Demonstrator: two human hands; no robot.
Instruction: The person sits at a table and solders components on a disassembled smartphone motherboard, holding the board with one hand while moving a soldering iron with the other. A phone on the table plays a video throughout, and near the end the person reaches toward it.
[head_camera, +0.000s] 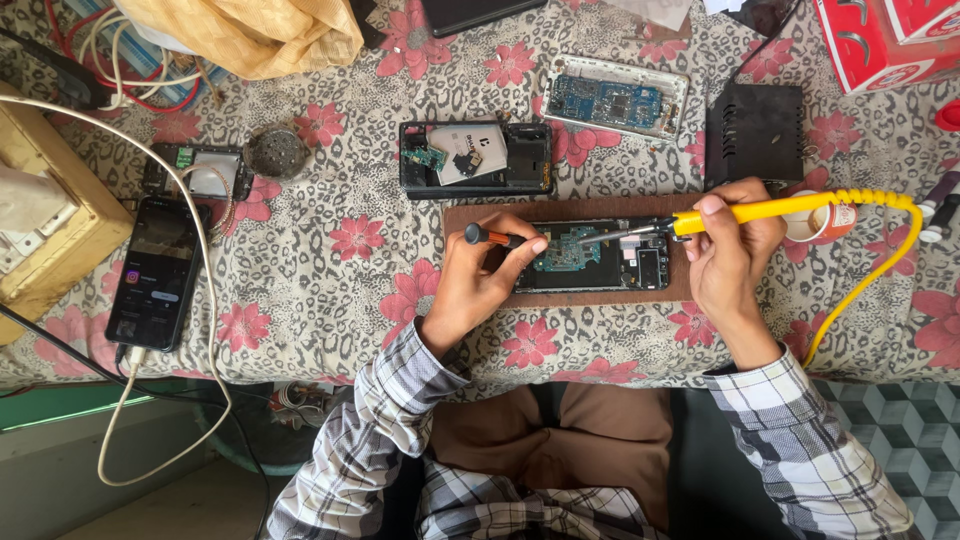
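While the opened phone (600, 258) lies flat on a brown wooden board (480, 215) near the front edge of the worktop (330, 290), both hands close in on it from either end. The phone's long axis runs left to right across the view, its green circuit board and metal shields exposed. The left hand (478, 275) sits at the phone's left end, fingers (530, 245) curled shut around a small dark-handled tool (490, 236) with an orange band, its working end hidden behind the fingertips. The right hand (735, 245) is at the phone's right end, closed in a pen grip on a yellow soldering iron (760, 212); the thin metal tip (610, 236) reaches leftward over the phone's upper edge, right at the circuit board. So the iron comes in along the phone's length, and the right hand is the one feeding it.

Beyond the phone, farther from the person, lie another gutted black handset (476, 158) and a bare blue board in a white frame (615, 103). Far to the phone's left, a lit smartphone (155, 272) rests on the flowered, leopard-print cloth, a white cable looping past it. The iron's coiled yellow cord (880, 260) trails off to the phone's right.
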